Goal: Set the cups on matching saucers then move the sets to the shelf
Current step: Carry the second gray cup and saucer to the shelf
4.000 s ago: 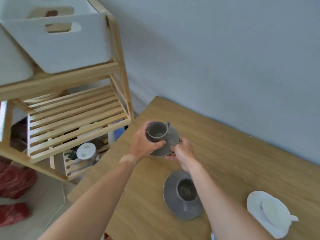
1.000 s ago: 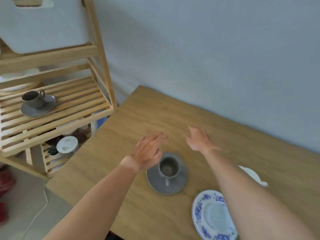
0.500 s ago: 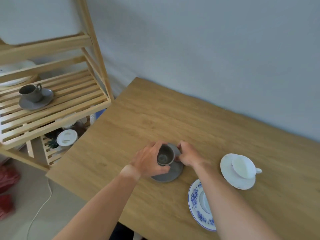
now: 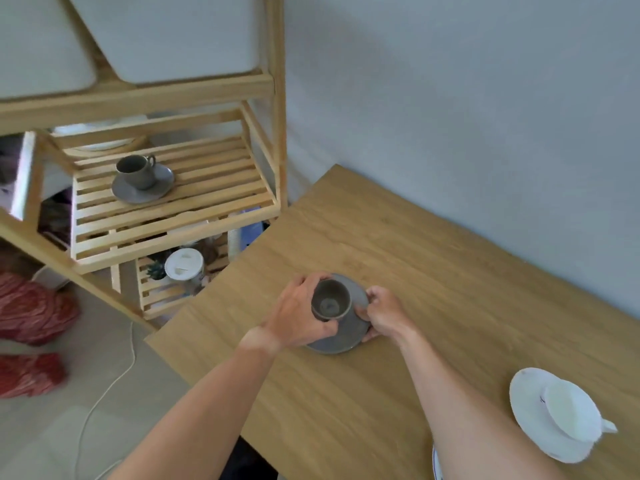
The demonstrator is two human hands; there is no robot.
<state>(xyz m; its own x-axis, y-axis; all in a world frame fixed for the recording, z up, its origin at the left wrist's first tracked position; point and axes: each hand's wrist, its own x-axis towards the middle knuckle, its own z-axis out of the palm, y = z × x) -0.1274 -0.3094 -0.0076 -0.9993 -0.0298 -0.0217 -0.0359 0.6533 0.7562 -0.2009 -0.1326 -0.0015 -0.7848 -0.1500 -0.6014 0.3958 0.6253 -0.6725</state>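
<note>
A grey cup (image 4: 330,304) stands on a grey saucer (image 4: 341,337) near the table's left edge. My left hand (image 4: 299,317) wraps the cup's left side and reaches under the saucer rim. My right hand (image 4: 382,311) grips the saucer's right rim. Another grey cup (image 4: 136,170) on its grey saucer (image 4: 142,190) rests on the slatted wooden shelf (image 4: 194,206). A white cup (image 4: 573,412) sits on a white saucer (image 4: 530,407) at the right of the table.
The wooden table (image 4: 433,271) runs along a grey wall. White bins (image 4: 166,36) fill the shelf's upper level. A white lidded jar (image 4: 184,267) stands on the lowest level. A white cable (image 4: 104,386) and red cloth (image 4: 31,313) lie on the floor. A blue-patterned plate edge (image 4: 435,467) peeks beside my right arm.
Both hands have closed around the grey cup and saucer, and the set has shifted left toward the table's edge and the shelf. Four seconds ago the first grey set was in my hands.
</note>
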